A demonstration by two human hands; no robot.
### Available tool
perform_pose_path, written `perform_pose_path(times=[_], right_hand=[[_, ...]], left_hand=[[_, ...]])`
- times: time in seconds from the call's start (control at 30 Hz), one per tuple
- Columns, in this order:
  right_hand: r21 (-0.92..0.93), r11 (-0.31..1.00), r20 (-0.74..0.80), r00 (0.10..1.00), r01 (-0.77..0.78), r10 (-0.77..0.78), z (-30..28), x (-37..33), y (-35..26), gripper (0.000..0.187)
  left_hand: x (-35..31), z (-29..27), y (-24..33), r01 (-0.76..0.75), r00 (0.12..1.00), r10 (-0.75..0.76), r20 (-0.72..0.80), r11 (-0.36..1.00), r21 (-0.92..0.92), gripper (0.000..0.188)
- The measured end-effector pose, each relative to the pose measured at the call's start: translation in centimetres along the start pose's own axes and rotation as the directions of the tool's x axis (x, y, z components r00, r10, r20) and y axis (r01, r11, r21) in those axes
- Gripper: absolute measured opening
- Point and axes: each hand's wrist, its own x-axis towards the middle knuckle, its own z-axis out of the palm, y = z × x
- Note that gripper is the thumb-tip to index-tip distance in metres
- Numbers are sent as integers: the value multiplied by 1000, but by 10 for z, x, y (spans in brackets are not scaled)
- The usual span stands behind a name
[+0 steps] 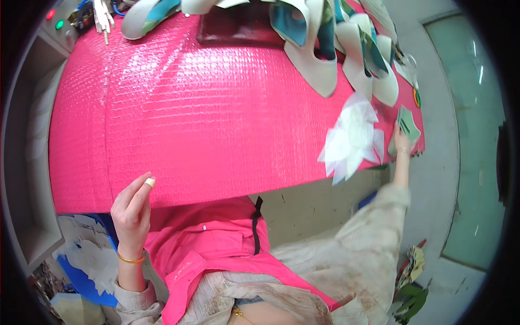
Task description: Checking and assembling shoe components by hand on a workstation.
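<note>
My left hand (131, 210) is raised over the table's near edge at the left, a pale cover on one fingertip. Its fingers stretch forward with nothing visible in them. Far to the right, my right arm reaches out to the table's corner. There my right hand (402, 143) grips a pale green shoe-upper piece (409, 125) with dark slots; the hand partly covers it. Just left of that hand lies a loose pile of thin white translucent sheets (352, 138). Some of the sheets jut over the table's near edge.
A shiny pink textured cover (206, 124) spans the table. Along its far side lie several white shoe uppers with teal lining (311, 65) and a dark red slab (238, 27). Scissors (409, 67) lie at the far right. Below left stands a blue bin (86, 276) with white scraps.
</note>
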Motion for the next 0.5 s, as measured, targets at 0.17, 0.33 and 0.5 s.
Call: perform_pose_path(times=[0.17, 0.33, 0.5], right_hand=[[124, 991, -140, 988, -42, 59, -6, -27, 33, 57], [-31, 946, -383, 870, 324, -310, -83, -23, -58, 36], [635, 11, -631, 527, 772, -569, -229, -118, -323, 25]], left_hand=[[8, 20, -5, 34, 999, -35, 1, 986, -161, 18], [52, 19, -11, -57, 996, 68, 54, 979, -193, 21], [159, 40, -68, -2, 995, 10, -96, 997, 78, 49]])
